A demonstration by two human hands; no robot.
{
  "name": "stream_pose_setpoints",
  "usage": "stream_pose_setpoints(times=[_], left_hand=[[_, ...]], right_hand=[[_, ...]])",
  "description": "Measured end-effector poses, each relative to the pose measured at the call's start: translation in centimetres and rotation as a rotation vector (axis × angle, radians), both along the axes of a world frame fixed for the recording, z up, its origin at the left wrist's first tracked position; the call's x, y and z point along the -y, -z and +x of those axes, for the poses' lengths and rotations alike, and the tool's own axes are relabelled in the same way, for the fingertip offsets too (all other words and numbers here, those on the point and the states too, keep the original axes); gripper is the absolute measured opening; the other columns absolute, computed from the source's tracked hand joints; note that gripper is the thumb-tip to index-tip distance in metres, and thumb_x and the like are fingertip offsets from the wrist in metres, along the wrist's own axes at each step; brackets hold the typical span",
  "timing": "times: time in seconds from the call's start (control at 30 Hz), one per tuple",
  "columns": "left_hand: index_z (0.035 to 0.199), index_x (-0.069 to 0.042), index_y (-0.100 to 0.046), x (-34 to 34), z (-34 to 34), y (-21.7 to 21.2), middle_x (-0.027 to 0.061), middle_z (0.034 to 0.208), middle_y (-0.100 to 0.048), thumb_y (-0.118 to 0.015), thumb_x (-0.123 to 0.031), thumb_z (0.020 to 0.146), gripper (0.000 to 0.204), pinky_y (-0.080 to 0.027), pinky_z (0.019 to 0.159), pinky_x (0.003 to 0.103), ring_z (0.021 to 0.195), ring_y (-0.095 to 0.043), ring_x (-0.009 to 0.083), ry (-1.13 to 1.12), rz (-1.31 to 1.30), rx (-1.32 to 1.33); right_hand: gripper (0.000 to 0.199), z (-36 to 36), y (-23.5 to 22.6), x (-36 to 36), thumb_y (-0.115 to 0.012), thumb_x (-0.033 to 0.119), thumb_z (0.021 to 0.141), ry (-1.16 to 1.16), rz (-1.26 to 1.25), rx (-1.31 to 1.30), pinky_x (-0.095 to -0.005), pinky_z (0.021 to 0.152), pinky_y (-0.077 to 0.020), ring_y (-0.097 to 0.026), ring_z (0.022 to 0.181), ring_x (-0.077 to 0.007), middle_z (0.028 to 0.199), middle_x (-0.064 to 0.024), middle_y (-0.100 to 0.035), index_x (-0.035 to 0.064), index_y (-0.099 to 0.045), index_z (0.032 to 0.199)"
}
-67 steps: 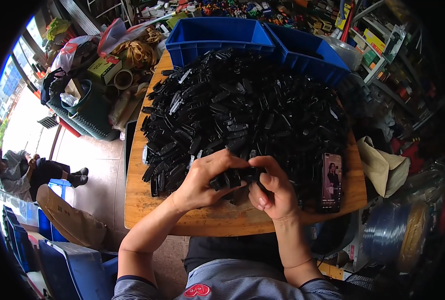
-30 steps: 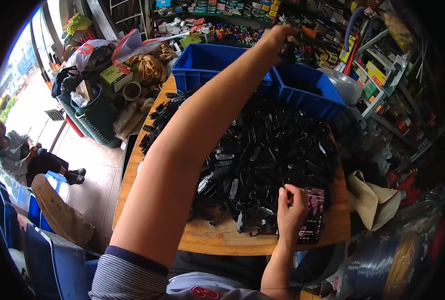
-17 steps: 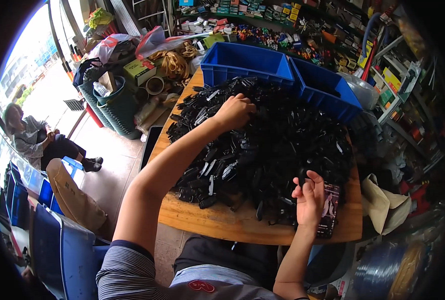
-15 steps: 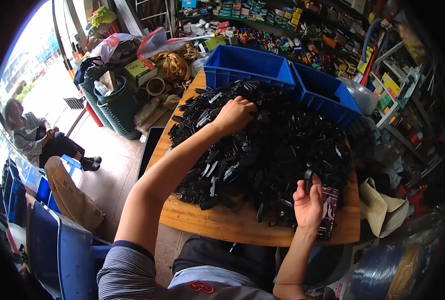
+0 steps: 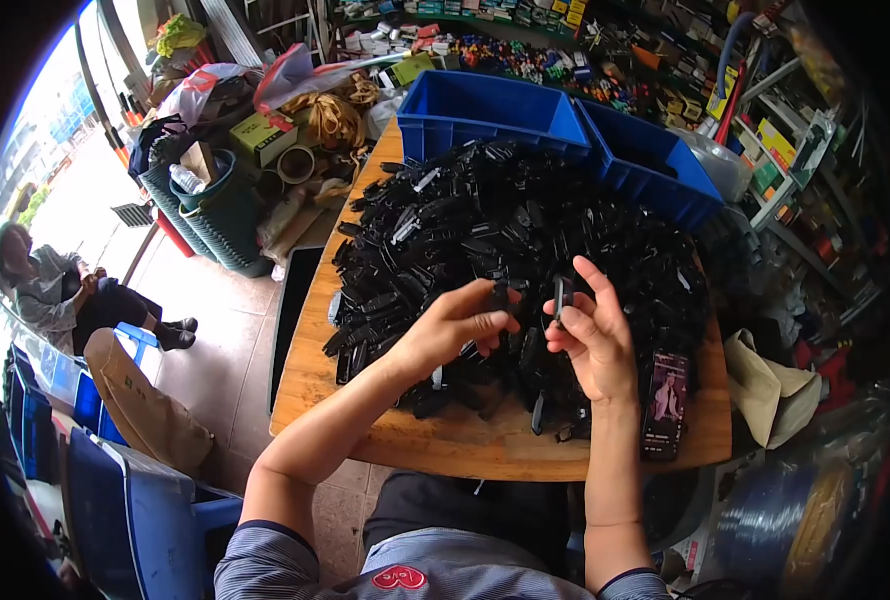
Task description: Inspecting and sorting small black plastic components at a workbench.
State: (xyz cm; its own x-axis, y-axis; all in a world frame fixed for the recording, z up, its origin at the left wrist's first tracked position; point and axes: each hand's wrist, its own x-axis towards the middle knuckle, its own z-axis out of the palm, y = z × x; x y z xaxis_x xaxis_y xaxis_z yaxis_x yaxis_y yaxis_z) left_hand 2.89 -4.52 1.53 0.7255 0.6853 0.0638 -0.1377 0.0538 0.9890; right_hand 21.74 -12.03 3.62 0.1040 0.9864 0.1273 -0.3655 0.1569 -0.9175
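Note:
A broad heap of small black plastic parts covers most of the wooden table. Over its near side, my left hand pinches a small black part between thumb and fingers. Just to the right, my right hand holds another black part upright, with the thumb on it and the index finger raised. The two parts are close together but apart. Their exact kind cannot be made out.
Two blue plastic bins stand behind the heap. A phone with a lit screen lies at the table's right edge. On the left are a blue chair, green baskets and a seated person. Crowded shelves line the back.
My left hand has come back from the far side of the heap, toward my right hand, with a black part. My right hand has moved up and left, uncovering the phone.

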Motion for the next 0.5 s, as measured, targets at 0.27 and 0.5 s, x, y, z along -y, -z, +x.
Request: stream_pose_setpoints(times=[0.27, 0.5], left_hand=[[0.111, -0.002, -0.054, 1.6, -0.2, -0.8, 0.0063, 0.086, -0.06, -0.064, -0.007, 0.082, 0.031, -0.047, 0.065, 0.027, 0.069, -0.055, 0.0117, -0.055, 0.643, -0.157], [0.108, -0.003, -0.059, 1.7, 0.2, -0.2, 0.0074, 0.081, -0.058, -0.067, -0.008, 0.079, 0.031, -0.046, 0.063, 0.028, 0.068, -0.057, 0.0146, -0.107, 0.72, -0.137]], right_hand=[[0.037, 0.0, 2.1, 0.4, -0.063, 0.001, 0.077, 0.044, 0.077, -0.158, -0.0216, 0.064, -0.0454, -0.055, 0.071, -0.0081, 0.089, -0.0007, -0.056, 0.0105, -0.049, 0.109], [0.021, -0.8, 2.6, 1.0, -0.067, 0.008, 0.08, -0.072, 0.098, -0.236, -0.0237, 0.061, -0.0474, -0.056, 0.067, -0.0102, 0.083, -0.0019, -0.055, 0.0081, -0.053, 0.095]])
